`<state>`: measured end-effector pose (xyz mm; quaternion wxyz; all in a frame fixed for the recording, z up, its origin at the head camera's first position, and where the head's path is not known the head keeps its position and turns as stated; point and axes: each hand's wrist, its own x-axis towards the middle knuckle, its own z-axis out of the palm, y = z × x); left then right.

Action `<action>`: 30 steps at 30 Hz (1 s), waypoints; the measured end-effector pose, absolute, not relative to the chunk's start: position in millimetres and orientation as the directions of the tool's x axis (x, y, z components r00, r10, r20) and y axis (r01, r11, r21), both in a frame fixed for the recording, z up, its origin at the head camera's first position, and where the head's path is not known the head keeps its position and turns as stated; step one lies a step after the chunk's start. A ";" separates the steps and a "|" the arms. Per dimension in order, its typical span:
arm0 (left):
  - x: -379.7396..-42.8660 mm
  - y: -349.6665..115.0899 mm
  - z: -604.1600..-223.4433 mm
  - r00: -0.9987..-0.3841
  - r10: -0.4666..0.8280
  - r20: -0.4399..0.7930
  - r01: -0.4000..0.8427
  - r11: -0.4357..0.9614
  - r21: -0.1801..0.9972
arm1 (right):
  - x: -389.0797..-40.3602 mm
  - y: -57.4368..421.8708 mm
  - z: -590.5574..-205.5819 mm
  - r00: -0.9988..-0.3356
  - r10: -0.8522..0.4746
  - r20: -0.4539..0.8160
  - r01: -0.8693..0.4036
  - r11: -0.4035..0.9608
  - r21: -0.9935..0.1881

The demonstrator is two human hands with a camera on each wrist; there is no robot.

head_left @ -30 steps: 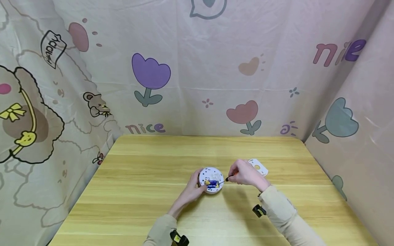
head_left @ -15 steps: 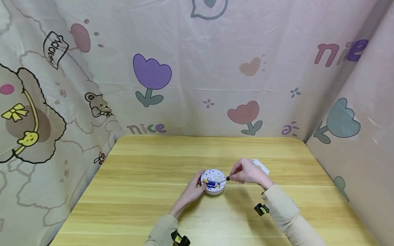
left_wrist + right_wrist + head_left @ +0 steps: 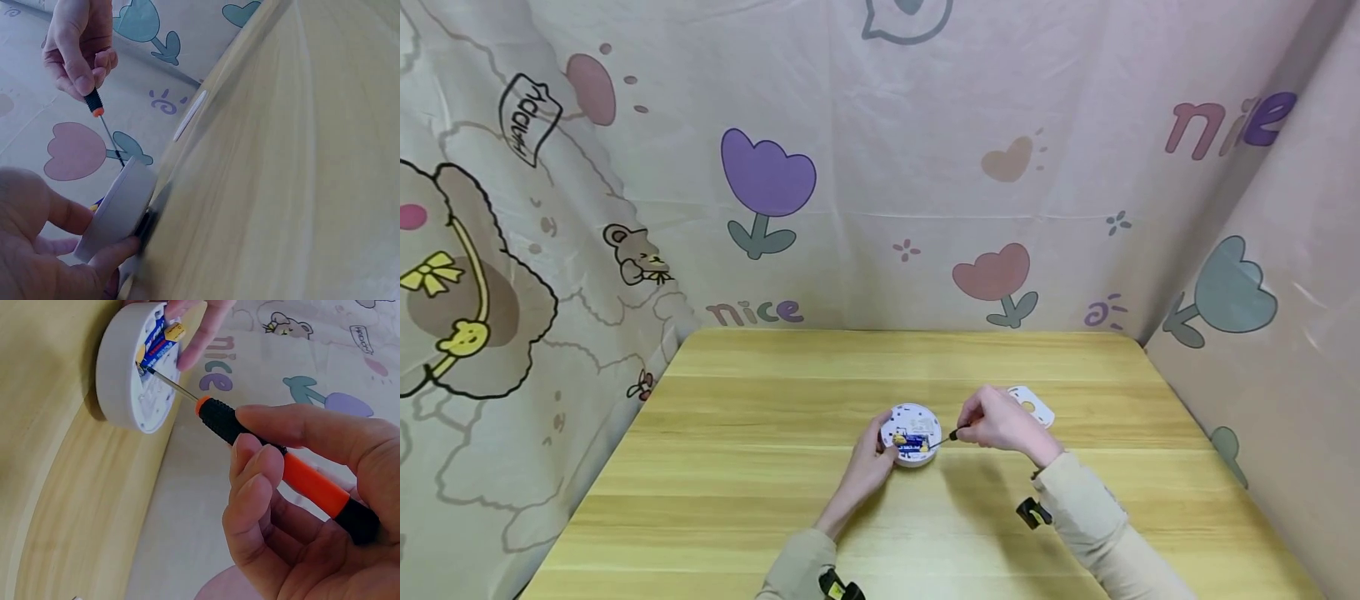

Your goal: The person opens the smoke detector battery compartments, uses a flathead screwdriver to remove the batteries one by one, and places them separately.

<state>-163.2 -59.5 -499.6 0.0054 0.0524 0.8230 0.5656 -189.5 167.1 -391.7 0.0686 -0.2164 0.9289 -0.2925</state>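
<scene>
My left hand (image 3: 868, 467) grips a round white device (image 3: 922, 419), shaped like a smoke alarm, by its left edge. The thumb lies at the open battery side and the other fingers go round the rim. Blue and yellow batteries (image 3: 164, 347) sit in its compartment. My right hand (image 3: 1000, 423) holds a screwdriver (image 3: 315, 484) with an orange and black handle between thumb and fingers. In the right wrist view, the shaft's tip is at the end of a battery, beside a metal contact. The device stands tilted close over the table in the left wrist view.
A white mounting plate (image 3: 1036, 408) with a round centre hole lies on the wooden table (image 3: 737, 433), behind my right hand. Printed curtains (image 3: 850, 167) rise behind the table and along its left and right sides.
The device has moved slightly up and to the left in the head view, together with my left hand. My right hand keeps the screwdriver at the battery compartment throughout.
</scene>
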 end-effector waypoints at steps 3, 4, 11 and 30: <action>-163.2 -58.5 -500.8 -0.995 0.064 0.083 0.100 0.365 0.926 | -190.1 166.1 -392.8 -0.894 -0.448 0.016 -0.378 0.733 -0.567; -163.0 -58.3 -500.5 -0.995 0.059 0.081 0.097 0.369 0.924 | -190.4 165.6 -392.9 -0.894 -0.448 0.020 -0.380 0.732 -0.565; -164.1 -60.5 -494.7 -0.996 0.081 0.041 0.070 0.396 0.916 | -192.4 163.5 -393.7 -0.898 -0.439 0.025 -0.382 0.748 -0.542; -171.1 -68.0 -496.3 -0.985 0.173 -0.001 0.057 0.330 0.942 | -194.4 155.9 -392.4 -0.890 -0.455 0.035 -0.416 0.776 -0.475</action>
